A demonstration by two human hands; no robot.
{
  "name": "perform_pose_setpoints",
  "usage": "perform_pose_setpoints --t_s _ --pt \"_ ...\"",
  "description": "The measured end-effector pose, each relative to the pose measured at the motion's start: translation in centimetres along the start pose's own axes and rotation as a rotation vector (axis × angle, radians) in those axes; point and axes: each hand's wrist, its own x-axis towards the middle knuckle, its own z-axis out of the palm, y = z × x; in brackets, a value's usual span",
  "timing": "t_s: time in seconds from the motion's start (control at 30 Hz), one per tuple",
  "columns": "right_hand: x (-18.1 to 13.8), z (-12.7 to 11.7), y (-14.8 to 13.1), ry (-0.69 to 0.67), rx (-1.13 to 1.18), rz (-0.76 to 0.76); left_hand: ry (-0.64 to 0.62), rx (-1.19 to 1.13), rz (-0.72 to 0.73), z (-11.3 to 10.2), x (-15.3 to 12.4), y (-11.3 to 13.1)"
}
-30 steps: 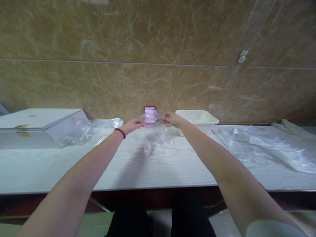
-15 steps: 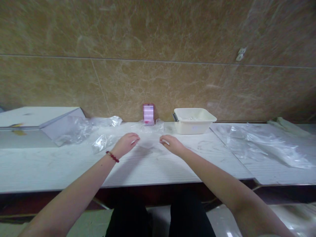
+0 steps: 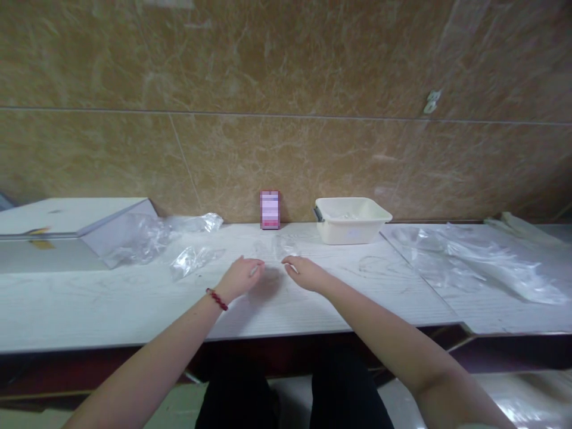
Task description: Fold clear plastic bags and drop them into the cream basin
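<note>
My left hand (image 3: 241, 278), a red bead bracelet at its wrist, is over the middle of the table with thumb and fingers pinched together. Facing it, a short gap away, my right hand (image 3: 306, 273) is pinched in the same way. A thin clear plastic bag (image 3: 277, 244) spreads just beyond and between the fingertips, and both hands grip its near edge. The film is so transparent that its outline is hard to follow. To the left of my left hand lies a crumpled clear plastic bag (image 3: 191, 261).
A phone (image 3: 270, 210) leans against the marble wall. Right of it stands a cream plastic bin (image 3: 351, 232) with clear pieces inside. A white box (image 3: 49, 253) and crumpled plastic (image 3: 149, 238) are at left; flat clear bags (image 3: 482, 262) lie at right on the white table (image 3: 357, 304).
Both hands have drawn nearer to me and closer together. The plastic between them is less stretched, and the film no longer overlaps the bottom of the phone.
</note>
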Motion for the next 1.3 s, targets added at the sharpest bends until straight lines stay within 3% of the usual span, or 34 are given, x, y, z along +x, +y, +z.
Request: perform_pose_setpoints --t_s 0.13,0.27,0.43,0.57,0.7,0.77,0.87,0.93,1.03,1.17,1.3 --pt "2.2 4.2 -0.4 -0.055 -0.136 0.069 0.019 0.114 0.005 4.0 0.7 3.2" --pt "2.1 5.7 1.7 -0.008 -0.310 0.061 -0.014 0.169 -0.015 5.9 0.0 3.4" --pt "1.9 3.4 6.4 -0.033 -0.416 0.142 -0.027 0.173 -0.021 5.7 -0.4 2.9" --pt "2.3 0.8 9.0 -0.034 -0.457 0.343 -0.048 0.171 -0.036 5.7 -0.2 2.9" --pt "3.3 0.4 7.1 0.040 -0.396 0.347 -0.043 0.166 -0.035 5.7 -0.2 3.0" --pt "3.8 1.7 4.6 0.049 -0.287 0.243 -0.047 0.164 -0.033 5.7 -0.2 3.0" --pt "4.1 4.8 1.1 -0.054 -0.173 0.100 -0.064 0.165 -0.035 5.6 -0.2 3.1" --pt "4.0 6.3 0.3 -0.067 -0.173 0.103 -0.071 0.169 -0.041 5.6 -0.2 3.2" --pt "3.9 6.6 1.7 -0.051 -0.220 0.101 -0.081 0.176 -0.045 5.5 -0.2 3.2" --pt "4.9 4.5 5.4 -0.147 -0.280 0.088 -0.110 0.171 -0.049 5.1 -0.2 3.4" --pt "6.5 2.8 7.1 -0.164 -0.326 0.235 -0.140 0.163 -0.070 4.8 -0.3 3.6"
